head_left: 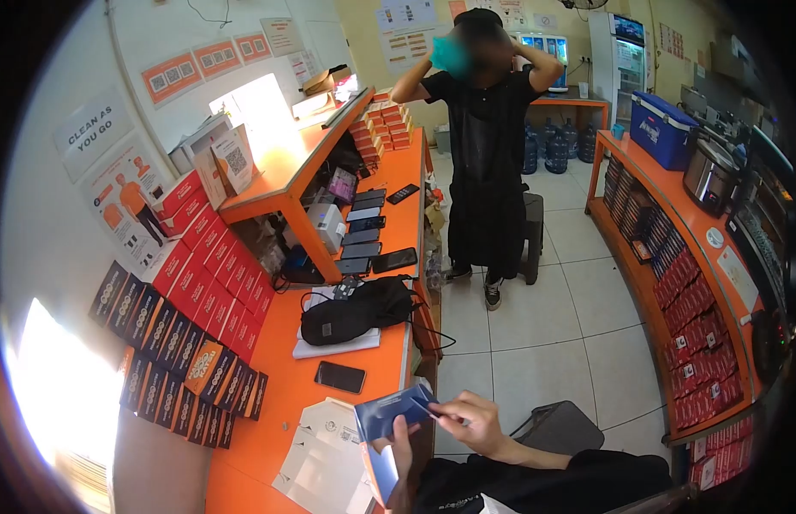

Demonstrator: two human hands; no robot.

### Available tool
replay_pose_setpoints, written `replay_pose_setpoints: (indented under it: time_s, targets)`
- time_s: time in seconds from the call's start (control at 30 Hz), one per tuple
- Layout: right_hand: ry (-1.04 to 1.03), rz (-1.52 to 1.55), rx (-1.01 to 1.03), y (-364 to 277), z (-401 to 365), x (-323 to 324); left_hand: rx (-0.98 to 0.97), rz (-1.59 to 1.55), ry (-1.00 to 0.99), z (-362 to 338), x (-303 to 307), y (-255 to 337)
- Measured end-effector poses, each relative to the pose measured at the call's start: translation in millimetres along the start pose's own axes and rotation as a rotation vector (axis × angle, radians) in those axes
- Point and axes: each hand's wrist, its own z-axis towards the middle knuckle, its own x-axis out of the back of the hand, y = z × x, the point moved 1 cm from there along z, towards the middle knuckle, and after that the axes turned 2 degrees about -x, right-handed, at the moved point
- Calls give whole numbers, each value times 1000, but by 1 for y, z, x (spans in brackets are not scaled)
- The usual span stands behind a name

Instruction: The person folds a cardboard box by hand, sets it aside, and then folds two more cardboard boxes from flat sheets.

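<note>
A blue cardboard box (386,412) with a lighter, orange-edged side is tilted up near the front of the orange counter. My left hand (401,447) is closed around it, the thumb lying on its dark blue face. At the box's upper right end, my right hand (473,423) pinches what looks like its flap. Beneath and to the left lies a flat white unfolded carton sheet (316,463). A dark phone (339,377) rests on the counter beyond the sheet, and a black bag (357,315) sits on papers further off.
Red boxes (211,257) and dark boxes (179,351) are stacked along the left wall. Several phones (361,237) line the counter further back. A co-worker (488,154) in black stands in the aisle, hands at the head. Orange shelves (599,206) run along the right; a grey stool (559,426) stands nearby.
</note>
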Motion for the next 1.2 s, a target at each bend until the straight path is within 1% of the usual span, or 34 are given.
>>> replay_pose_setpoints:
  time_s: [0.03, 0.07, 0.13, 0.23, 0.27, 0.33, 0.47, 0.57, 0.7, 0.77, 0.87, 0.97, 1.03, 1.07, 1.13, 1.17, 1.2]
  targets:
    - [-19, -22, 30, -3, 3, -4, -268, 527, -157, -1, 7, 3]
    - [-57, -43, 27, -2, 4, -7, -311, 545, -181, -1, 5, 8]
    - [-130, -84, 27, 5, 7, -15, -240, 419, -187, -4, 3, 6]
    - [-195, -27, 29, 1, 12, -7, -44, 110, -141, -2, 5, 0]
    - [-222, -22, 21, -2, 13, -5, -9, 50, -139, -1, 7, -1]
    - [-190, -23, 2, 1, 12, -7, 43, -34, -142, 1, 11, -3]
    - [-187, 8, -43, 0, 11, -5, 94, -138, -161, 3, 13, -9]
    - [-258, 1, -61, -1, 11, 4, 120, -217, -178, 1, 17, -15]
    - [-224, 42, -125, -2, 8, 15, 147, -309, -199, 1, 27, -24]
    - [-230, 49, -164, -4, 6, 22, 159, -325, -201, 0, 30, -23]
    - [-328, 73, -200, -8, 4, 30, 154, -276, -182, -9, 26, -18]
    - [-356, 391, -79, -40, 24, 62, 138, -227, -160, -16, 21, -12]
    - [-335, 1005, -96, -36, 24, 91, 127, -196, -145, -20, 17, -10]
    - [-363, 1221, -9, -42, 14, 106, 125, -178, -138, -19, 16, -7]
    - [-860, 1306, 427, -71, 22, 126, 118, -158, -125, -21, 16, -6]
    - [-1310, 1098, 768, -88, 36, 132, 111, -148, -119, -23, 16, -6]
    - [-1447, 1053, 779, -102, 32, 133, 105, -135, -117, -24, 16, -6]
